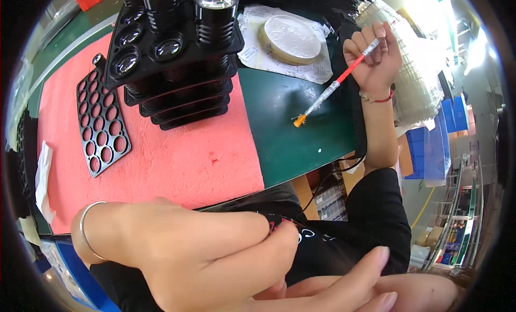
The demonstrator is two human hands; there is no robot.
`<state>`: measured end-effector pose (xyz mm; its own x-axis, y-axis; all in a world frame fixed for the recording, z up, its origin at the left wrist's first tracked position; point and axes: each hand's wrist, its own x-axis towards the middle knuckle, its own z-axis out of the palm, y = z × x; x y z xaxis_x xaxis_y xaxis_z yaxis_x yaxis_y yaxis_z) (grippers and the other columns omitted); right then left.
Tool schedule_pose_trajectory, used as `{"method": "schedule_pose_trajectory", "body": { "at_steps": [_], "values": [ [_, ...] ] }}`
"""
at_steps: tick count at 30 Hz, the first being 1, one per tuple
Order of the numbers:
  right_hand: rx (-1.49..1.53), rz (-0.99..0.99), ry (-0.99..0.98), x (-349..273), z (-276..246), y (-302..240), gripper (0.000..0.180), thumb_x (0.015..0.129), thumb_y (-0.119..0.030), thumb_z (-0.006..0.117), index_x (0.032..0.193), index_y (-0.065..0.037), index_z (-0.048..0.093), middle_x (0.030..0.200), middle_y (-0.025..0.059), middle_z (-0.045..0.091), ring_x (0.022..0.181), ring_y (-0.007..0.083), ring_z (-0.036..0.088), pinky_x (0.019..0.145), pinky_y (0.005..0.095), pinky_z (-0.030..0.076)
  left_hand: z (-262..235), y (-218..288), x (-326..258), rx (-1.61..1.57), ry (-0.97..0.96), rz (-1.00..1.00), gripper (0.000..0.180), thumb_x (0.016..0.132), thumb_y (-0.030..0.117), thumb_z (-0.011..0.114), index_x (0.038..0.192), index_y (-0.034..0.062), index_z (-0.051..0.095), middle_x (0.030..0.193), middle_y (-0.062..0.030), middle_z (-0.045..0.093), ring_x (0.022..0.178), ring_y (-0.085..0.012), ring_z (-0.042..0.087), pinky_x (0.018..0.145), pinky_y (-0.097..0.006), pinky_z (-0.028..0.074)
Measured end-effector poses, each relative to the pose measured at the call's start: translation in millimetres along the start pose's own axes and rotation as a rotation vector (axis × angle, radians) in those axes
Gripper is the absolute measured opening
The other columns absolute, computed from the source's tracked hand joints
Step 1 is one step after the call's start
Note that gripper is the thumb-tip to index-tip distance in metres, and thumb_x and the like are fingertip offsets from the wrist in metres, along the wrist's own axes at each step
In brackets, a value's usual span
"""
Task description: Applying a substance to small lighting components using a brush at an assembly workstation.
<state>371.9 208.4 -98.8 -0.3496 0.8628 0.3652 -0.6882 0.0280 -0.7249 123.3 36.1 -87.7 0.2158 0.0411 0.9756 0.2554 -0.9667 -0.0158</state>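
Observation:
My right hand (375,59) is raised over the right side of the table, its fingers closed round a thin brush (335,86). The brush has a red section, a clear wrapped handle and an orange tip pointing down left. Close up, my left hand (199,253) fills the lower part of the view. Some of its fingers are bent and others stretch out to the right, with nothing visible in them. Beyond it stands a stack of black trays (183,99) carrying round glass lenses (127,63) and ribbed black lens barrels (216,16).
A black tray with round holes (102,123) lies on the pink foam sheet (188,161), near a white strip (44,177). On printed paper (250,51) sits a round shallow dish (292,37). Green table surface (285,161) shows beside the foam. Blue bins (424,145) stand right.

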Motion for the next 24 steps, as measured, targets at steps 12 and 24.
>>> {"method": "schedule_pose_trajectory", "body": {
  "at_steps": [12, 24],
  "values": [
    [-0.018, -0.008, 0.051, 0, 1, 0, 0.027, 0.090, -0.026, 0.043, 0.068, -0.011, 0.048, 0.047, -0.0040, 0.024, 0.042, 0.0082, 0.021, 0.048, 0.0249, 0.022, -16, -18, 9, -0.242, -0.157, -0.004, 0.012, 0.075, 0.020, 0.059, 0.086, 0.0201, 0.063, 0.079, 0.0061, 0.062, 0.058, -0.0110, 0.048, 0.046, -0.021, 0.036],
    [-0.020, -0.012, 0.063, 0, 1, 2, 0.028, 0.091, -0.026, 0.043, 0.068, -0.011, 0.048, 0.048, -0.0040, 0.026, 0.043, 0.0082, 0.021, 0.048, 0.0244, 0.023, -50, -59, 20, 0.193, -0.487, 0.019, 0.012, 0.071, 0.006, 0.068, 0.080, 0.0054, 0.060, 0.057, -0.0010, 0.050, 0.045, -0.0147, 0.047, 0.042, -0.024, 0.033]
  ]
}}
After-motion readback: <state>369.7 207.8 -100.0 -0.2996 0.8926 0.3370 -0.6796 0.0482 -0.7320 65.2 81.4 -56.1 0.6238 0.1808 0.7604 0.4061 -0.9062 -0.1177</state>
